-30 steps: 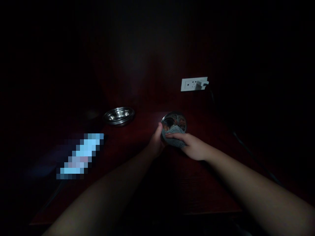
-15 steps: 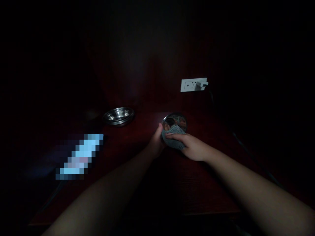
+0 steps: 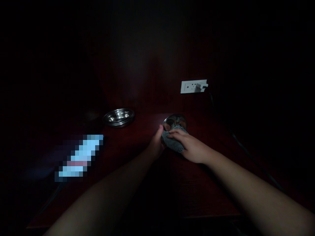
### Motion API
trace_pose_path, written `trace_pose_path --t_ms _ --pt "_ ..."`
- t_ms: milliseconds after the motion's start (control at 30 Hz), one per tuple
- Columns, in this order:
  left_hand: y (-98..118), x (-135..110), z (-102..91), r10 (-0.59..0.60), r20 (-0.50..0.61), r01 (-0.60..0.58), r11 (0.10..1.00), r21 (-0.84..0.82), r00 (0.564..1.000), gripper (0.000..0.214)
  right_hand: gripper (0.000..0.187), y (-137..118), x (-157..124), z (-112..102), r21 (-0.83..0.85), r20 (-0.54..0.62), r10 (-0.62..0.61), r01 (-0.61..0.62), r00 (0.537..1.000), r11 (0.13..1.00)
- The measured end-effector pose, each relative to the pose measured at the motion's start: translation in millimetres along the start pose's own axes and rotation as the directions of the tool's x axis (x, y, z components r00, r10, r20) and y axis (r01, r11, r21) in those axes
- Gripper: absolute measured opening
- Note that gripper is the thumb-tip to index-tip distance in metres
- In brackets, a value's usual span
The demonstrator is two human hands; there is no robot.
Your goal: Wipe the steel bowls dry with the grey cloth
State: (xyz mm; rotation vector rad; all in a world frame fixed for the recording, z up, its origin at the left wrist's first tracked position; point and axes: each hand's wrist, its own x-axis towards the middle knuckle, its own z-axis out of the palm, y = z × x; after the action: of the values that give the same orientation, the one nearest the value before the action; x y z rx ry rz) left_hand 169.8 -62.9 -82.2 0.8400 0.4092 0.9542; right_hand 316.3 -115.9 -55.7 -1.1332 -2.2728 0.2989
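Note:
A shiny metal bowl (image 3: 175,120) is held tilted above the dark red table, with reflections across its surface. My left hand (image 3: 156,144) grips its left side, the thumb at the rim and the other fingers hidden behind. My right hand (image 3: 189,144) presses a grey-green cloth (image 3: 172,141) against the near part of the bowl, fingers closed over the fabric. The cloth covers the bowl's lower edge.
Several metal bowls (image 3: 119,117), apparently stacked, stand at the back left of the table (image 3: 204,196). A blurred-out glowing screen (image 3: 82,157) lies at the left. A wall socket (image 3: 194,86) holds a plug, and a cable (image 3: 256,164) runs along the right.
My right hand has shifted slightly on the cloth, its fingers a little more spread. The bowl and my left hand stay nearly in place, and the view has tipped slightly.

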Motion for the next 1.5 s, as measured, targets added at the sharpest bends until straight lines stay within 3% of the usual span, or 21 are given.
trace_pose_path --t_ms 233,400,700,1033,1367,1500 --pt "-1.1 2.6 -0.6 0.059 -0.004 -0.059 0.998 0.007 0.998 0.052 0.059 1.7 -0.3 0.9 -0.125 0.030 0.002 0.001 1.000 0.992" --pt "-0.9 2.6 0.3 0.026 -0.019 -0.026 1.000 -0.006 0.999 0.051 0.059 3.7 -0.5 1.1 -0.169 0.063 0.015 -0.004 0.998 0.986" --pt "0.0 2.2 0.6 0.036 -0.009 -0.036 0.999 -0.002 0.999 0.052 0.058 3.4 -0.5 -1.3 -0.144 0.081 -0.003 0.015 0.997 0.989" --pt "-1.4 2.4 -0.7 0.051 0.013 -0.052 0.998 0.026 0.999 0.051 0.039 -0.2 0.6 -4.2 -0.048 0.058 -0.018 0.020 0.998 0.999" --pt "-2.5 4.9 -2.2 0.082 -0.009 -0.082 0.997 -0.007 0.997 0.042 0.053 0.4 -0.1 -3.7 -0.047 0.066 -0.021 0.024 0.998 0.999" --pt "-2.5 6.0 -2.7 0.041 0.009 -0.041 0.999 -0.029 0.999 0.047 0.055 1.2 -0.4 -1.7 -0.057 0.071 -0.012 0.016 0.997 0.998"
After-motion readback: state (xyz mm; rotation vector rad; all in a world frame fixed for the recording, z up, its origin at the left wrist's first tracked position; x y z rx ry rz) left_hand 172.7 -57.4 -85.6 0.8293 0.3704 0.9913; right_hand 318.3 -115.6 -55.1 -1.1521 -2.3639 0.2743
